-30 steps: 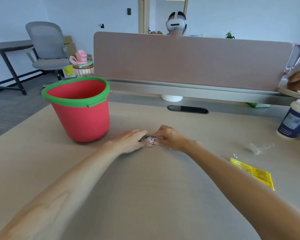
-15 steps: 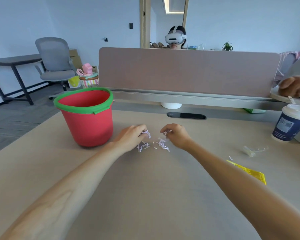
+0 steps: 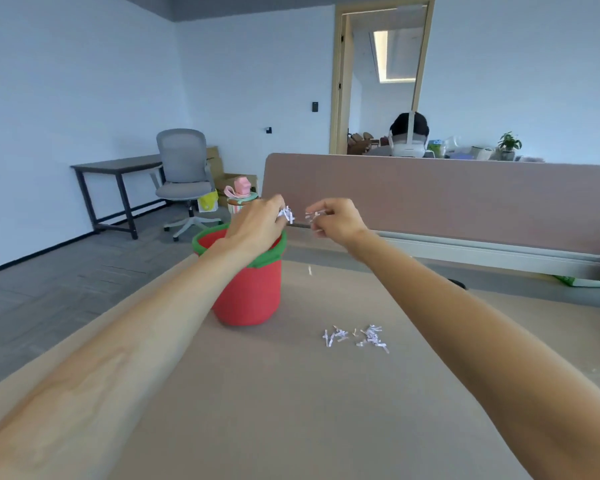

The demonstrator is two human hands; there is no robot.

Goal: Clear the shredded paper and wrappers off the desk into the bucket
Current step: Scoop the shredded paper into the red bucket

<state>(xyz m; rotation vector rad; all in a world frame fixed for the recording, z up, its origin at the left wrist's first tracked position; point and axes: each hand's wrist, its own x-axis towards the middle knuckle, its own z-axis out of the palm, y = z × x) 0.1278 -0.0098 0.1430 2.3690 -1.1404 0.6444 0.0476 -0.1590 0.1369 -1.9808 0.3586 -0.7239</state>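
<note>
I have both hands raised above the bench (image 3: 291, 403). My left hand (image 3: 257, 225) is over the mouth of the red bucket (image 3: 253, 296), fingers pinched shut on a small tuft of shredded paper (image 3: 286, 214) that sticks out past the fingertips. My right hand (image 3: 336, 220) is just beside it, off to the right of the bucket's green rim, and it too is closed on a few pale strips (image 3: 313, 216); a strip or two hang loose below the fingers. The two hands are close but not touching.

The bucket stands upright on the bench near its far left edge, my left forearm crossing in front of its rim. On the bench, to the right of the bucket and nearer to me, lies a scattered little heap of paper shreds (image 3: 357, 337), spread flat between my forearms. One single strip (image 3: 309, 270) lies apart, farther back, just beside the bucket.

Behind the bench runs a pinkish divider panel (image 3: 464, 199). Past it a person wearing a white headset (image 3: 408, 140) is partly visible. On the left, on the floor, are a grey office chair (image 3: 182, 171) and a dark side table (image 3: 118, 168).
</note>
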